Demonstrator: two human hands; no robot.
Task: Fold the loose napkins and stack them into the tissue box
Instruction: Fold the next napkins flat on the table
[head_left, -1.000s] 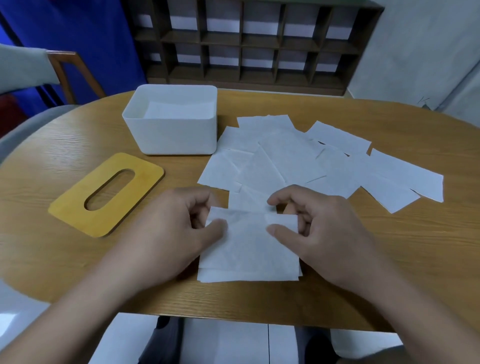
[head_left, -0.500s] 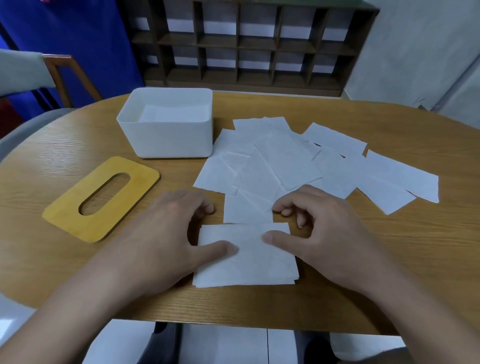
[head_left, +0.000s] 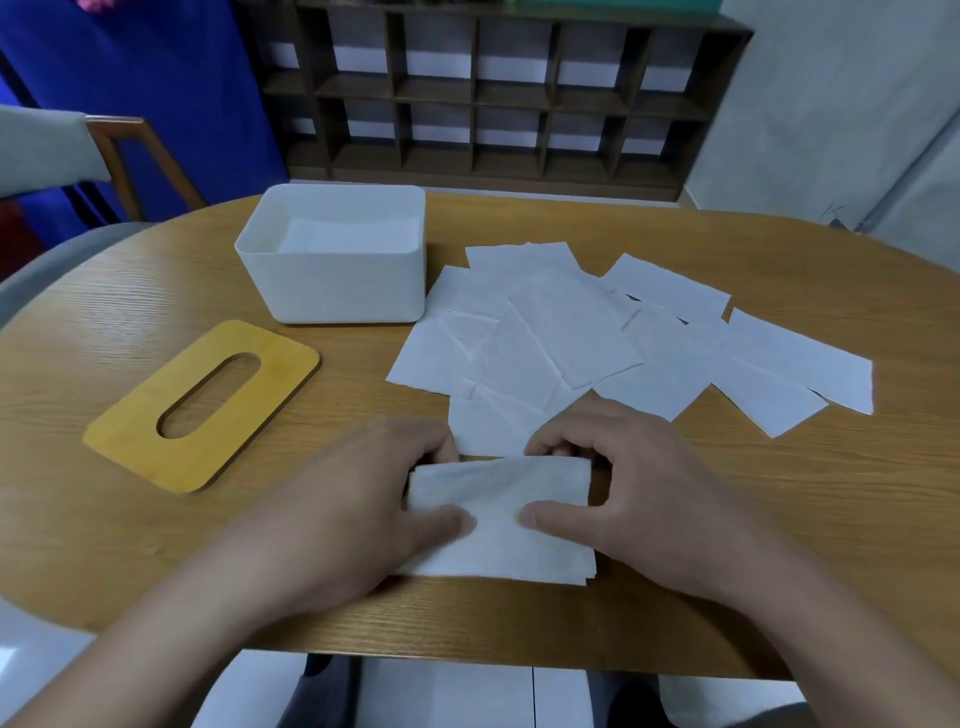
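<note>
Wooden table (head_left: 779, 545) fills the frame; at lower centre the left hand (head_left: 332, 514) and right hand (head_left: 639, 509) pinch a folded napkin (head_left: 498, 525) between thumbs and curled, partly hidden fingers. Beyond lie loose napkins (head_left: 597, 338); upper left, the tissue box (head_left: 332, 280).

The fingers of the left hand (head_left: 358, 499) and the right hand (head_left: 639, 499) curl behind the far edge of the folded napkin (head_left: 498, 525), so their tips are hidden. Both forearms run out of the bottom edge. Inside the tissue box (head_left: 332, 291), the near wall hides most of the stacked napkins (head_left: 337, 240). The chair (head_left: 119, 156) is cut by the left edge.
</note>
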